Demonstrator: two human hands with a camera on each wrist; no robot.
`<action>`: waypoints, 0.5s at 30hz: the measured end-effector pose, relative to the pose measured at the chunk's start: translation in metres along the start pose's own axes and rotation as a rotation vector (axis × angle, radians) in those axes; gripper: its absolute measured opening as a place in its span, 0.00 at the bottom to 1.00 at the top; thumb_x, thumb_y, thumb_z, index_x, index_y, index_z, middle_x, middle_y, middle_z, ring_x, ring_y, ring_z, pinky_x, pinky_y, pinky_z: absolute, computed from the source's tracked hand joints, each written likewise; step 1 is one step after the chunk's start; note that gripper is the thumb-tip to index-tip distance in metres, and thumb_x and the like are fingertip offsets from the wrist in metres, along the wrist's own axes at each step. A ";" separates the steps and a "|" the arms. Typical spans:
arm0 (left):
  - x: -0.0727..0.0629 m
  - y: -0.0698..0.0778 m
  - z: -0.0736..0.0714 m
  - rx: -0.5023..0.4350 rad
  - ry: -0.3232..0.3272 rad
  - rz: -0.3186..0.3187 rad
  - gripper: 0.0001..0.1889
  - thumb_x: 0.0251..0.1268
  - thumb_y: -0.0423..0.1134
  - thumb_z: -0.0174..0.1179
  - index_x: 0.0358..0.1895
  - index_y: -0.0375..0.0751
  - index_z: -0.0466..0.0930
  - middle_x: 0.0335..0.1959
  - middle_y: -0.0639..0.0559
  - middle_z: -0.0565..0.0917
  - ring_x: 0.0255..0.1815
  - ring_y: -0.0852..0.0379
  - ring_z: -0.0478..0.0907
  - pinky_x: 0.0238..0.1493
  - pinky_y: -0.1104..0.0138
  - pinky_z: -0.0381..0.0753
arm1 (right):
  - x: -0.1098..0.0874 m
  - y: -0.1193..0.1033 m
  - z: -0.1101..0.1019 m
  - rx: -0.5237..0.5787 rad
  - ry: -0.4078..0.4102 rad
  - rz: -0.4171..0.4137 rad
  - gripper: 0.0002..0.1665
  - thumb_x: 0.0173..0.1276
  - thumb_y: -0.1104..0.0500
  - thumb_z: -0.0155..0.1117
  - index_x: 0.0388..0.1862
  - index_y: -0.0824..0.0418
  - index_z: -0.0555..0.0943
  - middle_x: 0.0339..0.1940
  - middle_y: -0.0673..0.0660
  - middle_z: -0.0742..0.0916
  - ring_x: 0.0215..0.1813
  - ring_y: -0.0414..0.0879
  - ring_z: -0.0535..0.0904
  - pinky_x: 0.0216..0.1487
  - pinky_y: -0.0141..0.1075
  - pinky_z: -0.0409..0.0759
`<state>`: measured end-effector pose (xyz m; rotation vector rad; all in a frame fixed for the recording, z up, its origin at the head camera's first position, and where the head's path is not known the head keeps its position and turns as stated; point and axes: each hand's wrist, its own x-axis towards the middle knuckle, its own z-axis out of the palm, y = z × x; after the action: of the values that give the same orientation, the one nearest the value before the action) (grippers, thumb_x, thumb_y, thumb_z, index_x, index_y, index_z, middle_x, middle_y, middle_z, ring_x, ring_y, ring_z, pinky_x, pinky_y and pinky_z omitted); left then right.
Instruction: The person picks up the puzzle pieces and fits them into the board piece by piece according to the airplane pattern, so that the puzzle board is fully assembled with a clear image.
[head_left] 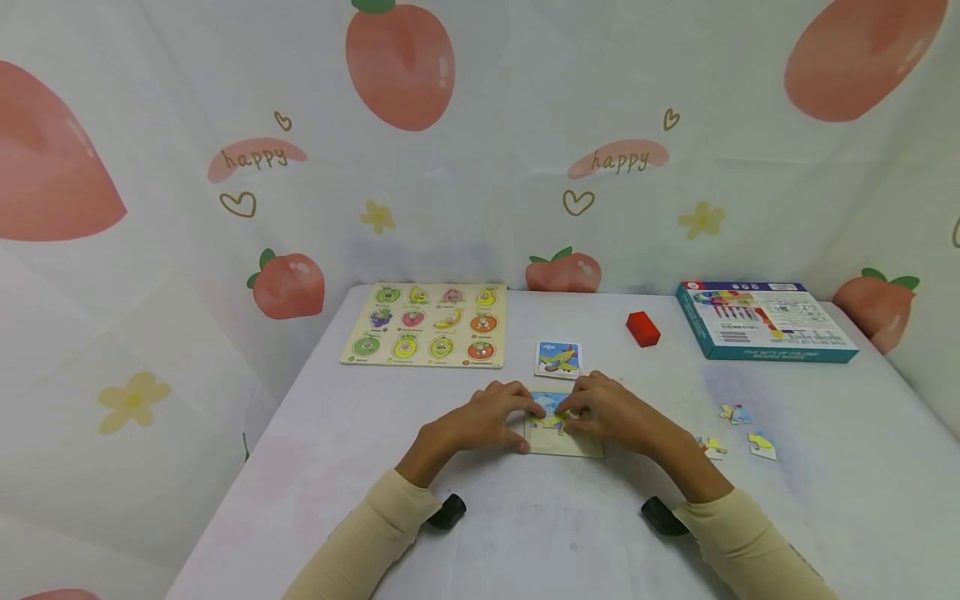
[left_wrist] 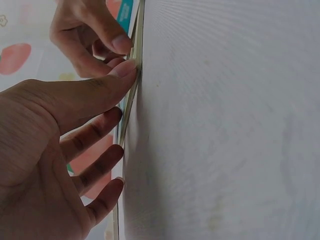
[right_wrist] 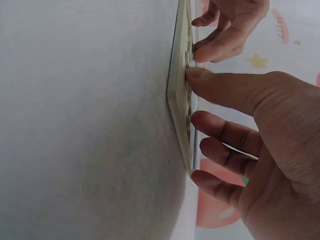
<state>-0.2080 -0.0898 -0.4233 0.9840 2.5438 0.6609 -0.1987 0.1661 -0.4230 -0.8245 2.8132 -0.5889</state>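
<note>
A small wooden jigsaw board (head_left: 567, 448) lies flat on the table, with sky-blue and yellow picture pieces in its upper part. My left hand (head_left: 491, 415) rests on its left side, the thumb at the lower left edge and a fingertip on the pieces. From the right, my right hand (head_left: 611, 412) pinches a jigsaw piece (head_left: 572, 413) against the board between thumb and index finger; the fingers partly hide it. In the right wrist view, the right thumb (right_wrist: 225, 90) touches the raised pieces over the board (right_wrist: 179, 95). The left thumb (left_wrist: 95, 97) meets the board's edge in the left wrist view.
Behind the board lies a picture card (head_left: 558, 359) with a yellow plane. Loose jigsaw pieces (head_left: 762, 446) lie to the right. Farther back are a fruit board (head_left: 423, 325), a red block (head_left: 643, 329) and a flat teal-edged box (head_left: 780, 323). A patterned curtain hangs behind the table.
</note>
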 end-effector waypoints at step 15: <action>0.002 0.003 0.003 0.034 0.004 0.054 0.26 0.68 0.40 0.74 0.69 0.50 0.83 0.69 0.54 0.78 0.67 0.51 0.70 0.67 0.56 0.68 | -0.003 0.004 -0.004 0.017 0.045 0.072 0.17 0.65 0.51 0.81 0.51 0.53 0.92 0.47 0.51 0.88 0.55 0.50 0.78 0.55 0.47 0.80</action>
<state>-0.2060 -0.0855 -0.4244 1.0675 2.5482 0.6372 -0.1994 0.1718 -0.4204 -0.7117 2.8609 -0.6272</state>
